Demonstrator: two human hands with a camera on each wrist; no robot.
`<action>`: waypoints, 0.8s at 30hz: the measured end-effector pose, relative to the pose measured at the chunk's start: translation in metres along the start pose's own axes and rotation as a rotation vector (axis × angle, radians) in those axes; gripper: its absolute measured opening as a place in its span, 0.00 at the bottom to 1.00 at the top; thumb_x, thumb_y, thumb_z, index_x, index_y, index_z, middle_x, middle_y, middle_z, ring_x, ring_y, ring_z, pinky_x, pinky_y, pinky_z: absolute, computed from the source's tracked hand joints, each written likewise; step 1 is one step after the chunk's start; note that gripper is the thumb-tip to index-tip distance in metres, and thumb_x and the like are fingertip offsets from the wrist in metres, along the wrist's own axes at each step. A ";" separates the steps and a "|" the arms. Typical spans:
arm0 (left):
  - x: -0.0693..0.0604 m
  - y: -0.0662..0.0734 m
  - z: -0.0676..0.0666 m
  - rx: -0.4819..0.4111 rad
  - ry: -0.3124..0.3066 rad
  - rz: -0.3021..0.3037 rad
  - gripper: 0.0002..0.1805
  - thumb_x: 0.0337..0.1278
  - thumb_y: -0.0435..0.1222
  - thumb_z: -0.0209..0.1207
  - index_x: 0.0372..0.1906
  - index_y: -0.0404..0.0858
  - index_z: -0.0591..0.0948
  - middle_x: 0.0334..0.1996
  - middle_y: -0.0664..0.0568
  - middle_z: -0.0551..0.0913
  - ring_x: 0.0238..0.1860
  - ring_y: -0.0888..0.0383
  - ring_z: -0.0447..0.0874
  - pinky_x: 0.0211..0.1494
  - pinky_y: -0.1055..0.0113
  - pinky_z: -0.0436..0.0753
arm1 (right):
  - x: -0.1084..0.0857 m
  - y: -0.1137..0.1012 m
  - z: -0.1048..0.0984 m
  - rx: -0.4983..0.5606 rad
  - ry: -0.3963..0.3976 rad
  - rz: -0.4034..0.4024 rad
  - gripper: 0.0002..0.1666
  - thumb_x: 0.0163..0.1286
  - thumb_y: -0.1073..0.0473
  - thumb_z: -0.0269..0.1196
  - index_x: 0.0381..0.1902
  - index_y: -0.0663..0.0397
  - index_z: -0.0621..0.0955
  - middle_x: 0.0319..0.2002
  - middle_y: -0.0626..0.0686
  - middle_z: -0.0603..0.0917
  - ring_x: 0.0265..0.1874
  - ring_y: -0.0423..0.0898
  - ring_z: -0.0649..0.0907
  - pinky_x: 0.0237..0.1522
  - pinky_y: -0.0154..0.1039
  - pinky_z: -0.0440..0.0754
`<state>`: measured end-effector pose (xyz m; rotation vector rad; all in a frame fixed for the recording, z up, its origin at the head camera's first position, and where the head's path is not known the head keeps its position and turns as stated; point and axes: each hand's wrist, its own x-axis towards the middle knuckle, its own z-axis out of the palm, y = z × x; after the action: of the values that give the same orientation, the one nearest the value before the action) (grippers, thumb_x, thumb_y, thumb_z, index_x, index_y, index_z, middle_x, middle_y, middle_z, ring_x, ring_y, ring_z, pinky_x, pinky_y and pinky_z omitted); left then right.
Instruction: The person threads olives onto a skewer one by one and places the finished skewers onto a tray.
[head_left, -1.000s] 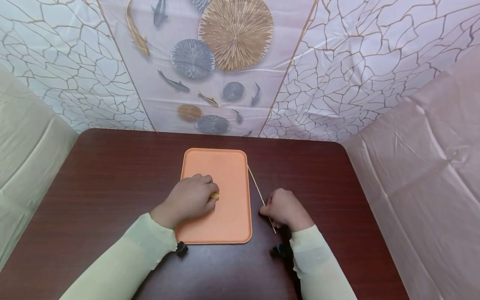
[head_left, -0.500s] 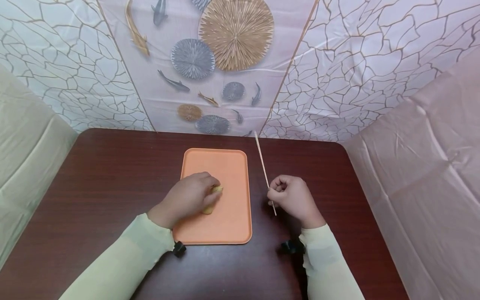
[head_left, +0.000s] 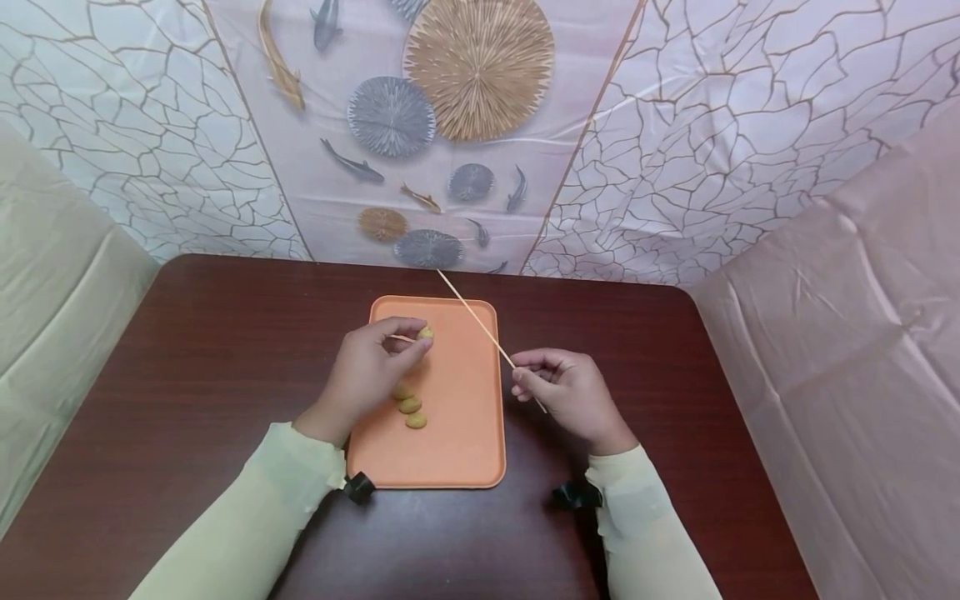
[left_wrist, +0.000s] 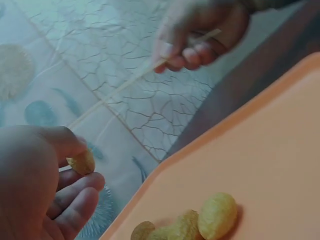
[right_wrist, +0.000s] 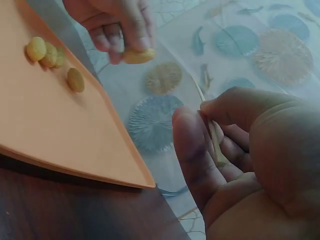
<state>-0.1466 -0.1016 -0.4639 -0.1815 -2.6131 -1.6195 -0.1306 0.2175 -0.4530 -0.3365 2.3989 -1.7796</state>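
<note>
Above the orange tray [head_left: 457,450], my left hand [head_left: 367,375] pinches a small yellow-brown oval piece [head_left: 426,332] between thumb and fingers. My right hand [head_left: 573,396], right of the tray, pinches a thin pale stick [head_left: 480,321] near its lower end; the stick slants up and left across the tray's far part. In the left wrist view the pinched piece [left_wrist: 82,162] shows at the fingertips of my left hand [left_wrist: 45,185]. Several similar pieces [head_left: 410,405] lie on the tray below my left hand; the right wrist view shows them close together, one piece [right_wrist: 75,80] slightly apart.
The tray lies on a dark reddish-brown table [head_left: 247,333]. Patterned cloth [head_left: 465,192] hangs behind the table's far edge, and plain pale cloth [head_left: 832,333] stands along the right side. Dark wrist devices [head_left: 360,488] sit below both hands.
My left hand has risen off the pieces with one of them pinched, uncovering others. The stick has swung left from beside the tray to over it, still in my right hand.
</note>
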 end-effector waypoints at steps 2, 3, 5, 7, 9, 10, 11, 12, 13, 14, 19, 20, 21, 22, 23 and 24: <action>0.002 -0.003 -0.001 -0.073 0.017 -0.058 0.17 0.73 0.49 0.75 0.61 0.51 0.92 0.52 0.55 0.94 0.46 0.58 0.95 0.48 0.65 0.92 | 0.000 0.003 0.004 -0.033 0.008 -0.017 0.12 0.78 0.65 0.73 0.54 0.67 0.91 0.39 0.72 0.91 0.27 0.43 0.91 0.33 0.38 0.94; 0.003 -0.005 -0.002 -0.112 0.024 -0.082 0.17 0.73 0.49 0.76 0.61 0.50 0.92 0.54 0.54 0.94 0.46 0.58 0.94 0.48 0.67 0.91 | 0.001 0.005 0.007 -0.049 0.019 -0.030 0.10 0.78 0.65 0.73 0.52 0.64 0.92 0.35 0.69 0.91 0.25 0.43 0.89 0.30 0.36 0.92; 0.005 -0.008 -0.003 -0.190 0.032 -0.116 0.19 0.72 0.49 0.76 0.61 0.48 0.92 0.56 0.51 0.93 0.47 0.60 0.95 0.48 0.71 0.90 | 0.001 0.009 0.012 -0.079 0.052 -0.066 0.06 0.76 0.66 0.73 0.47 0.63 0.93 0.29 0.61 0.89 0.22 0.41 0.84 0.25 0.34 0.86; 0.006 -0.011 -0.003 -0.260 0.036 -0.141 0.20 0.71 0.47 0.77 0.62 0.46 0.91 0.57 0.48 0.93 0.47 0.62 0.95 0.48 0.73 0.90 | 0.002 0.012 0.017 -0.092 0.090 -0.096 0.05 0.74 0.67 0.74 0.44 0.62 0.94 0.25 0.53 0.86 0.20 0.40 0.80 0.22 0.32 0.81; 0.006 -0.013 -0.002 -0.317 0.037 -0.167 0.21 0.70 0.47 0.78 0.63 0.45 0.91 0.57 0.47 0.93 0.48 0.64 0.95 0.49 0.74 0.91 | 0.003 0.017 0.021 -0.098 0.122 -0.112 0.05 0.73 0.67 0.74 0.43 0.65 0.93 0.25 0.49 0.85 0.19 0.38 0.77 0.22 0.30 0.77; 0.005 -0.015 -0.002 -0.336 0.038 -0.179 0.22 0.70 0.46 0.78 0.63 0.45 0.91 0.57 0.47 0.93 0.48 0.64 0.95 0.49 0.74 0.91 | 0.003 0.019 0.023 -0.093 0.129 -0.114 0.05 0.72 0.68 0.74 0.43 0.66 0.93 0.25 0.48 0.85 0.19 0.38 0.76 0.22 0.30 0.76; 0.005 -0.016 -0.001 -0.354 0.041 -0.192 0.22 0.69 0.46 0.78 0.63 0.45 0.91 0.57 0.48 0.92 0.48 0.65 0.95 0.50 0.73 0.91 | 0.004 0.021 0.024 -0.085 0.133 -0.111 0.05 0.72 0.68 0.74 0.43 0.66 0.93 0.25 0.48 0.85 0.18 0.38 0.76 0.21 0.29 0.75; 0.005 -0.018 0.000 -0.376 0.046 -0.201 0.22 0.69 0.46 0.78 0.63 0.45 0.91 0.57 0.48 0.92 0.49 0.65 0.95 0.50 0.73 0.91 | 0.004 0.023 0.025 -0.080 0.134 -0.104 0.05 0.72 0.67 0.75 0.43 0.65 0.93 0.25 0.48 0.85 0.18 0.37 0.75 0.21 0.29 0.75; 0.004 -0.020 0.001 -0.391 0.056 -0.208 0.22 0.69 0.46 0.78 0.63 0.45 0.91 0.56 0.48 0.92 0.49 0.64 0.95 0.50 0.72 0.91 | 0.004 0.025 0.026 -0.076 0.131 -0.097 0.05 0.73 0.67 0.75 0.43 0.64 0.93 0.25 0.48 0.85 0.18 0.37 0.75 0.21 0.29 0.75; 0.004 -0.021 0.001 -0.401 0.067 -0.214 0.22 0.69 0.46 0.78 0.63 0.45 0.91 0.56 0.48 0.92 0.49 0.64 0.95 0.50 0.73 0.91 | 0.005 0.027 0.027 -0.075 0.129 -0.088 0.04 0.73 0.66 0.76 0.43 0.62 0.94 0.25 0.48 0.85 0.18 0.37 0.75 0.22 0.29 0.75; 0.005 -0.028 0.000 -0.432 0.157 -0.201 0.23 0.70 0.43 0.78 0.65 0.44 0.90 0.54 0.47 0.92 0.50 0.63 0.94 0.52 0.75 0.91 | 0.005 0.034 0.028 -0.061 0.100 -0.049 0.04 0.74 0.61 0.77 0.44 0.54 0.95 0.28 0.51 0.88 0.18 0.39 0.77 0.22 0.30 0.79; 0.005 -0.030 0.000 -0.436 0.169 -0.200 0.23 0.71 0.43 0.78 0.66 0.44 0.90 0.54 0.47 0.93 0.50 0.63 0.94 0.53 0.75 0.91 | 0.005 0.035 0.029 -0.059 0.094 -0.041 0.05 0.75 0.60 0.77 0.45 0.53 0.96 0.29 0.52 0.90 0.19 0.38 0.79 0.23 0.30 0.80; 0.006 -0.031 -0.001 -0.448 0.180 -0.198 0.23 0.71 0.43 0.77 0.66 0.43 0.90 0.53 0.48 0.93 0.50 0.63 0.94 0.53 0.75 0.92 | 0.005 0.036 0.029 -0.055 0.084 -0.036 0.05 0.75 0.60 0.77 0.46 0.52 0.96 0.31 0.54 0.91 0.20 0.38 0.80 0.24 0.30 0.81; 0.006 -0.032 -0.001 -0.459 0.184 -0.199 0.23 0.71 0.42 0.77 0.67 0.42 0.89 0.53 0.48 0.93 0.50 0.64 0.95 0.54 0.75 0.92 | 0.005 0.037 0.029 -0.057 0.075 -0.033 0.05 0.75 0.60 0.77 0.46 0.51 0.96 0.32 0.55 0.93 0.21 0.38 0.81 0.25 0.30 0.82; 0.007 -0.034 -0.001 -0.476 0.186 -0.201 0.23 0.72 0.42 0.77 0.67 0.42 0.89 0.52 0.49 0.94 0.50 0.63 0.95 0.55 0.74 0.92 | 0.005 0.038 0.030 -0.058 0.068 -0.031 0.06 0.75 0.59 0.77 0.47 0.50 0.96 0.33 0.56 0.93 0.21 0.38 0.82 0.25 0.30 0.82; 0.007 -0.036 -0.001 -0.489 0.188 -0.204 0.23 0.72 0.42 0.77 0.67 0.41 0.89 0.51 0.51 0.94 0.50 0.63 0.95 0.55 0.74 0.92 | 0.004 0.039 0.030 -0.061 0.058 -0.031 0.06 0.75 0.59 0.77 0.48 0.50 0.96 0.33 0.57 0.93 0.22 0.38 0.81 0.25 0.30 0.81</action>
<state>-0.1588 -0.1182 -0.4943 0.2144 -2.1162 -2.1985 -0.1314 0.1992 -0.4990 -0.3348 2.5051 -1.7550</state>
